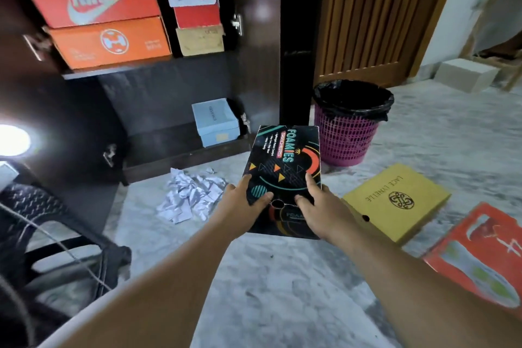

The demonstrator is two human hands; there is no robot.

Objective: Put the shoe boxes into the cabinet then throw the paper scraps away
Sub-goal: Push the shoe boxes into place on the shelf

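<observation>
I hold a black Foamies shoe box (285,161) above the floor, its far end pointing at the open dark cabinet (175,87). My left hand (240,203) grips its near left corner and my right hand (319,206) grips its near right side. A yellow box (395,200) and an orange-red box (480,254) lie on the floor to the right. A light blue box (214,121) sits on the cabinet's bottom shelf. Crumpled white paper scraps (189,195) lie on the floor before the cabinet.
Orange Nike boxes (96,20) and smaller boxes (197,20) fill the upper shelf. A pink bin with a black liner (350,121) stands right of the cabinet, by a wooden door (372,14). A dark plastic chair (42,229) is at my left. A beige box (463,73) sits far right.
</observation>
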